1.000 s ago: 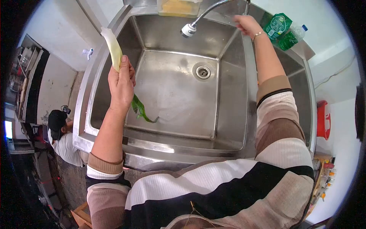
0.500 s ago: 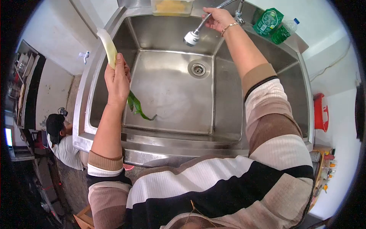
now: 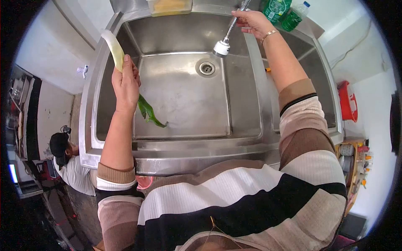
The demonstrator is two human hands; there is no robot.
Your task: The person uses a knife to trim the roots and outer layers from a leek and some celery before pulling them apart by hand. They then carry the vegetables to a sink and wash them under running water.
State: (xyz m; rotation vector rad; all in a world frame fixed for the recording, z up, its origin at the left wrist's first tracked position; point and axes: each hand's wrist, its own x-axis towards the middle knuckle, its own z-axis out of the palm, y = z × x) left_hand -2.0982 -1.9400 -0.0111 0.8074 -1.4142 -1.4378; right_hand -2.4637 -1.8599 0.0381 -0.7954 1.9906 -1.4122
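Observation:
My left hand [image 3: 127, 85] is closed round a leek [image 3: 113, 48] over the left side of the sink basin [image 3: 180, 100]. The leek's pale stalk sticks up above my thumb, and its green leaves [image 3: 148, 111] hang below my hand into the basin. At the back, my right hand [image 3: 255, 24] has thumb and fingers closed on the flexible metal hose of the faucet [image 3: 233, 27]. The white spray head [image 3: 221, 49] at the hose's end points down near the drain [image 3: 207, 67]. I see no water running from it.
A second basin [image 3: 293, 58] lies to the right, partly behind my right arm. A plastic container [image 3: 169, 6] and two green bottles or pouches [image 3: 276, 9] stand along the back. A red basket [image 3: 347, 101] hangs at right. Another person [image 3: 71, 163] is low at the left.
My right hand has shifted the faucet hose and spray head to the right relative to the drain. The view has moved a little, showing more of the right basin. My left hand still grips the leek.

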